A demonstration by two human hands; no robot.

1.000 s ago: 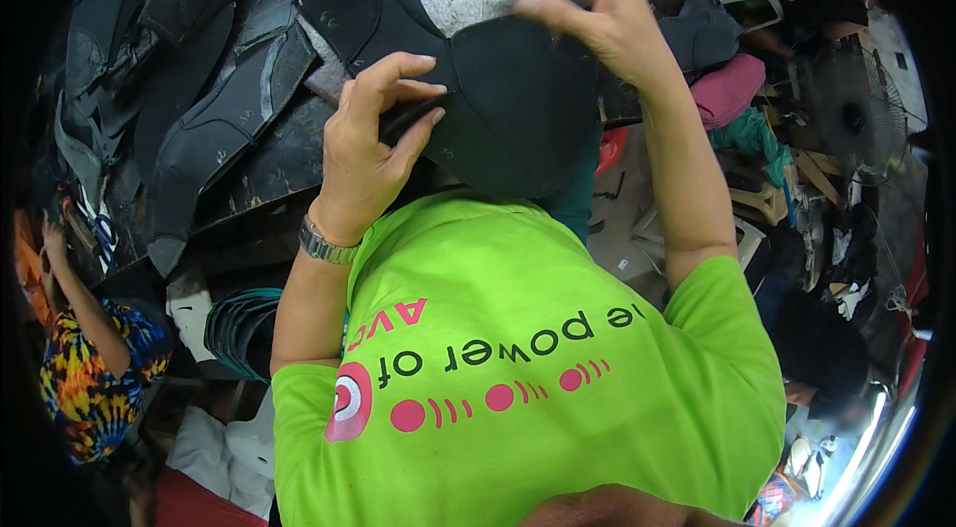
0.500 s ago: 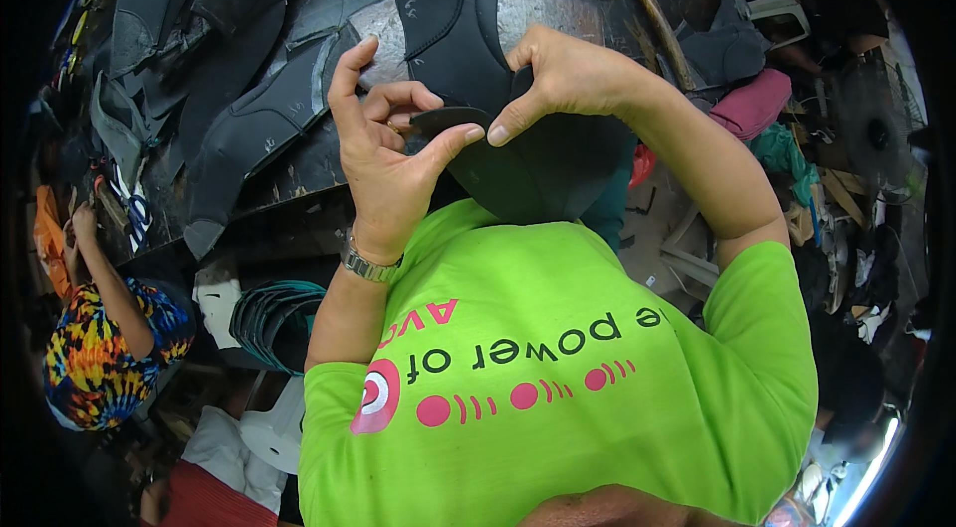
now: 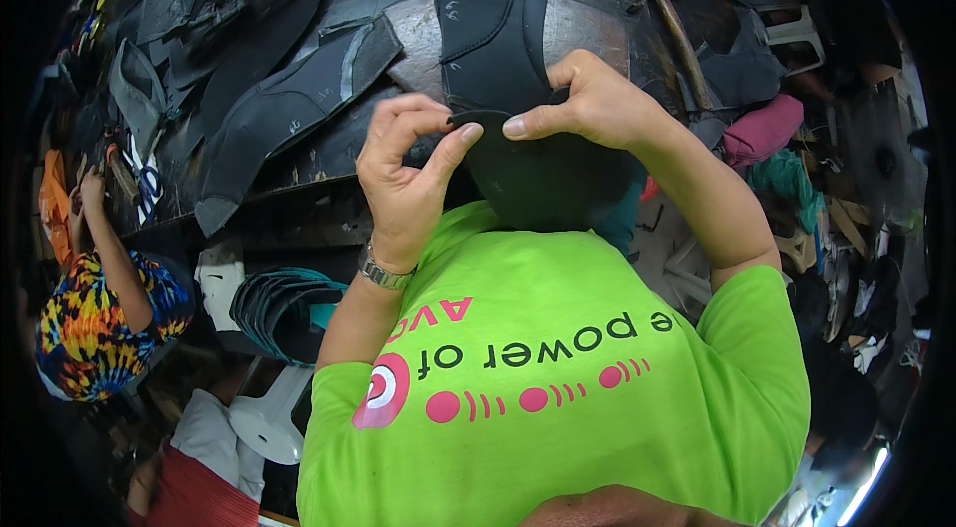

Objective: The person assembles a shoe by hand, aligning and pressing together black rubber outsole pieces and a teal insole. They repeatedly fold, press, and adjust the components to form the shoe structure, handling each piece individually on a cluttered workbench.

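Observation:
A black sewn panel (image 3: 493, 14) of foam-like fabric, with a curved seam and pale chalk marks, lies over the table's edge. Its lower part droops toward my lap as a smooth dark flap. My left hand (image 3: 408, 158), wearing a metal-band watch (image 3: 384, 274), pinches the panel's edge between thumb and fingers. Close beside it, my right hand (image 3: 602, 104) grips the same edge, thumb on top and fingers hidden underneath. Both thumbs point toward each other a short way apart.
Several similar black panels (image 3: 289, 119) are spread over the dark table. A wooden-handled hammer (image 3: 682, 39) lies at right. Blue-handled scissors (image 3: 147, 186) rest near a co-worker in a multicoloured top (image 3: 90, 328) at left. A white stool (image 3: 271, 417) and coiled dark strips (image 3: 284, 313) stand below the table.
My left hand's raised fingers have curled down onto the panel's edge, and the hand has moved closer to it. The right hand keeps its grip. The whole view has shifted slightly.

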